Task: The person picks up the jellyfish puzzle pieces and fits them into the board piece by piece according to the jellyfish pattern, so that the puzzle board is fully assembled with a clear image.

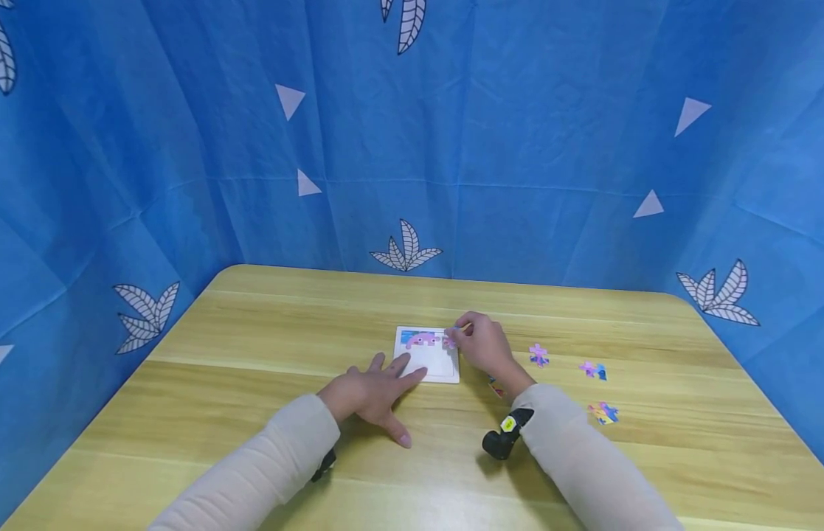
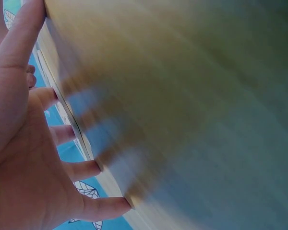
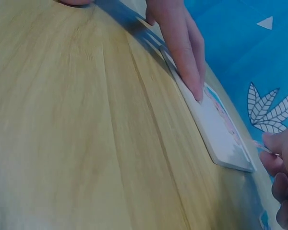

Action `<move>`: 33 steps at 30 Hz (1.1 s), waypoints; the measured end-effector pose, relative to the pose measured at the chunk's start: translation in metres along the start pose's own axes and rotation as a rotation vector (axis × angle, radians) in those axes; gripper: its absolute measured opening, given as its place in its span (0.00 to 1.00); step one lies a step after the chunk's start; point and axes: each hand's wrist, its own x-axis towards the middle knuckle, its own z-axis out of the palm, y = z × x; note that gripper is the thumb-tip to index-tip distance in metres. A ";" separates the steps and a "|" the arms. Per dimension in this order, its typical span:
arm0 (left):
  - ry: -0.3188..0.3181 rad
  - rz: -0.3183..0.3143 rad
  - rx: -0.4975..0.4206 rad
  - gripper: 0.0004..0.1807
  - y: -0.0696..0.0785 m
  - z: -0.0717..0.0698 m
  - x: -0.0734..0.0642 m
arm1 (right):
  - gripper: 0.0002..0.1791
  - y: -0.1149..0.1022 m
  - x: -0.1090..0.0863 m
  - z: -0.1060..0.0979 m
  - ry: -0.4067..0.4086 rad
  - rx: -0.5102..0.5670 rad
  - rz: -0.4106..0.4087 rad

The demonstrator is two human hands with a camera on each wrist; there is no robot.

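Observation:
A white square puzzle tray [image 1: 441, 371] lies mid-table, with joined pink and blue jigsaw pieces [image 1: 421, 338] along its far side. My left hand [image 1: 372, 391] is spread flat, two fingers resting on the tray's left part and the thumb out on the tabletop. In the left wrist view its straight fingers [image 2: 84, 170] reach down to the surface. At the tray's far right corner, my right hand [image 1: 485, 343] pinches a pink jigsaw piece [image 1: 449, 342] between thumb and fingers. The right wrist view shows that piece [image 3: 258, 143] at the fingertips, close to the tray's edge.
Loose jigsaw pieces lie to the right: a pink one [image 1: 538, 355], a pink and blue one [image 1: 594, 370] and a yellow and blue one [image 1: 603, 413]. Another piece [image 1: 496, 387] is partly hidden by the right wrist. A blue curtain [image 1: 518, 147] hangs behind the wooden table [image 1: 285, 317].

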 end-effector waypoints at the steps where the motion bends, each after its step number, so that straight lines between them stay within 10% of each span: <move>1: 0.001 0.002 0.000 0.62 0.000 0.000 0.000 | 0.13 0.000 0.000 0.001 -0.002 0.001 -0.002; 33: -0.005 0.001 0.000 0.62 0.000 0.000 0.001 | 0.14 -0.009 0.008 0.017 -0.046 -0.142 0.066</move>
